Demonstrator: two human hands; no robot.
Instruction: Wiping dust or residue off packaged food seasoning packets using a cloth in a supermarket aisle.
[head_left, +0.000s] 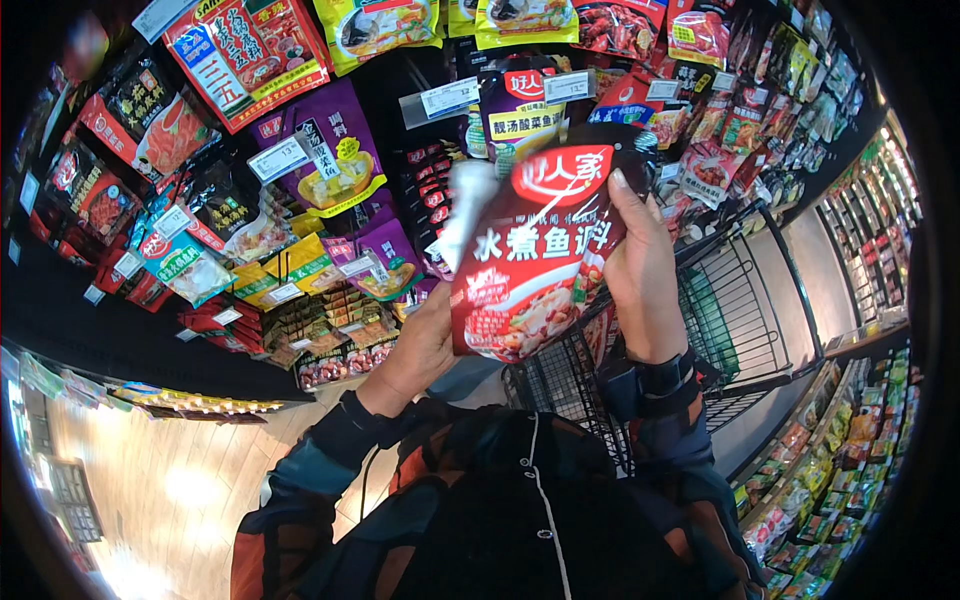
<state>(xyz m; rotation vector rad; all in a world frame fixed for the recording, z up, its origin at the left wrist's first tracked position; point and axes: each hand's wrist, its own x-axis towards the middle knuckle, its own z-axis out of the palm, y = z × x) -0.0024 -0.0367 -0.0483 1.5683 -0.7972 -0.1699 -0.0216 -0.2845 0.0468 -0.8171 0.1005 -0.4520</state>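
A red and black seasoning pouch (536, 289) is held tilted in front of my chest, its printed front with a picture of a fish dish facing up. My right hand (645, 277) grips its upper right edge, the thumb lying on the front. At the lower left edge, my left hand (424, 345) pinches the pouch, with its fingers mostly hidden behind. A blurred white shape (471, 199) shows beside the pouch's upper left edge; I cannot tell what it is. Just beyond hangs a purple and black pouch (525, 112) among shelf price tags.
Hanging seasoning packets, such as a purple pouch (322, 150) and a red packet (247, 60), fill the rack ahead. A wire shopping cart (750, 300) stands at my right, near a black wire basket (559, 382). Stocked shelves (832, 465) line the lower right. Wooden flooring (172, 465) shows at left.
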